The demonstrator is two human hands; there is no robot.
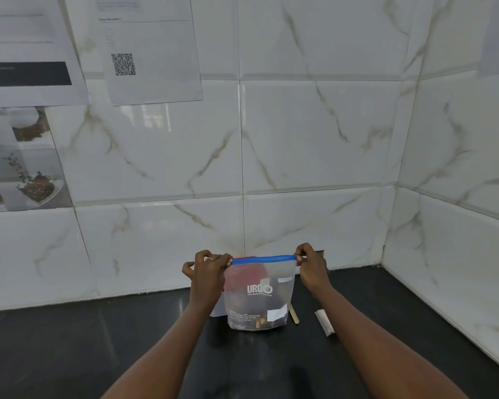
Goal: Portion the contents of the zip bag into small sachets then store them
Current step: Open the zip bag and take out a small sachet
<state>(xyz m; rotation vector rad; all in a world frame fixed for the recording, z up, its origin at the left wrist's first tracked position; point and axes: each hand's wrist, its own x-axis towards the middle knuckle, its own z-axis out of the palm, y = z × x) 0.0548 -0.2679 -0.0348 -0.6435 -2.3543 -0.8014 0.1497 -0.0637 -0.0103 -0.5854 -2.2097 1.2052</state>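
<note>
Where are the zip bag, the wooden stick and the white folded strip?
zip bag (260, 300): head view, its clear front panel.
wooden stick (294, 313): head view, its visible lower part.
white folded strip (325, 323): head view, its middle.

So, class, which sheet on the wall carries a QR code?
The upper white sheet, just right of the dark-banded sheet and the photo sheet, which have none.

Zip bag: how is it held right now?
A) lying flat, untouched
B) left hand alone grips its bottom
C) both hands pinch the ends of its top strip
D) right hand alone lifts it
C: the left hand and right hand each pinch one end of the blue strip atop the zip bag.
</note>
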